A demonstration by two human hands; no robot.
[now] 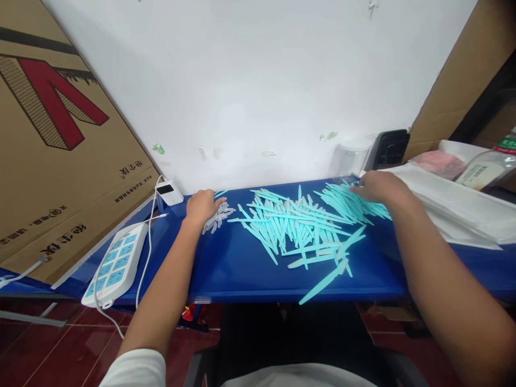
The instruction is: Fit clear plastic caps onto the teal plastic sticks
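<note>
My left hand (200, 207) rests at the left of the blue table, fingers curled, its thumb over a small pile of translucent grey caps (218, 217). Turquoise tips show just behind it; whatever lies under those fingers is hidden. My right hand (377, 189) bends down over a bundle of slim turquoise sticks (346, 203), touching its far right side, with the fingertips mostly out of sight. Between both hands spreads a larger heap of turquoise sticks with greyish capped ends (288, 223). One loose stick (324, 282) reaches the table's front edge.
A white power strip (116, 263) with cables and a small white device (170, 192) are at left, beside a big cardboard box (72, 150). At the right stand a clear cup (351, 158), a black device (391, 149), white bags (463, 209) and a bottle (486, 167). A white wall (250, 97) closes the back.
</note>
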